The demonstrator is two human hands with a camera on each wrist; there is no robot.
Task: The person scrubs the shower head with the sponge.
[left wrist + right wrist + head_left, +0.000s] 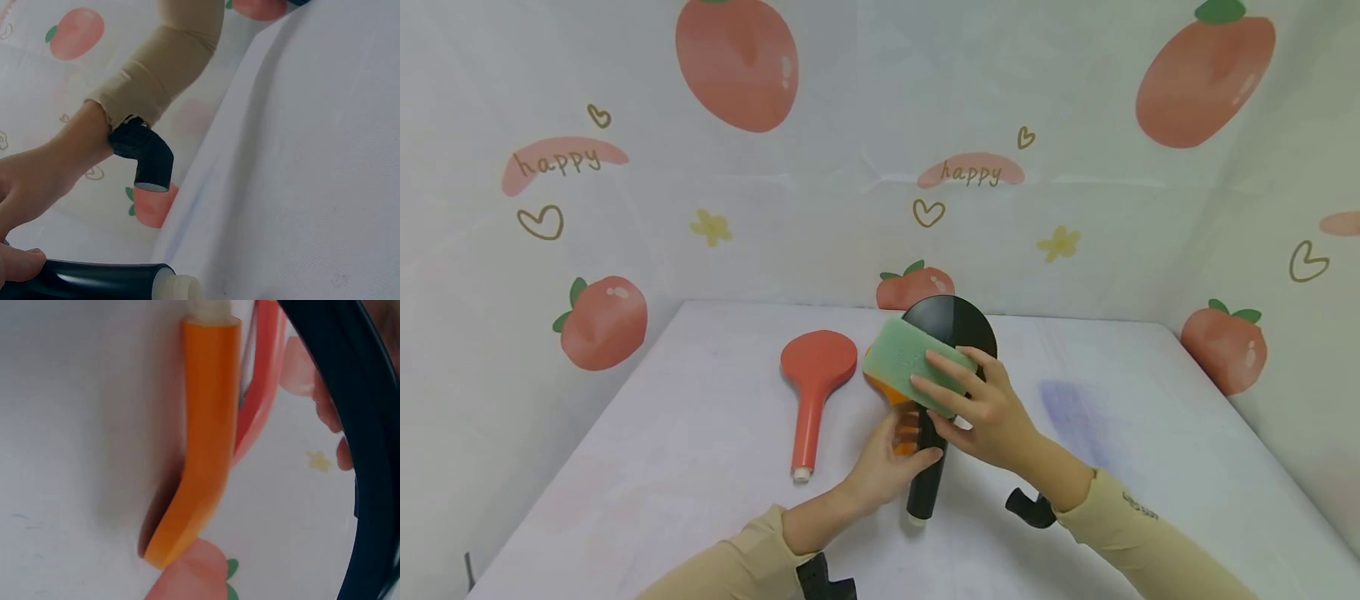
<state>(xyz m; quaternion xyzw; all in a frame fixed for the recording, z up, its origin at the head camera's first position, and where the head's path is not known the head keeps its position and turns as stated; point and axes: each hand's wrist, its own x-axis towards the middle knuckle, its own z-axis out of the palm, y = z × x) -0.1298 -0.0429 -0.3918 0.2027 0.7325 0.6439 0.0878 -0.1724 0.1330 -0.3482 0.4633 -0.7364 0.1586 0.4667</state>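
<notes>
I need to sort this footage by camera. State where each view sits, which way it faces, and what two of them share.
Head: worn high, looks forward and down at the table; both forearms show, the right hand presses a green sponge on the black shower head, the left hand holds its handle.
Left wrist: low by the table, looks along the black handle toward the right sleeve.
Right wrist: close under the black shower head, looks at the orange shower head; fingertips show.
Shared: all three show the black shower head.

Beige long sleeves [1120, 521] on both arms — black wrist-worn cameras [1028, 507] strapped beneath.
</notes>
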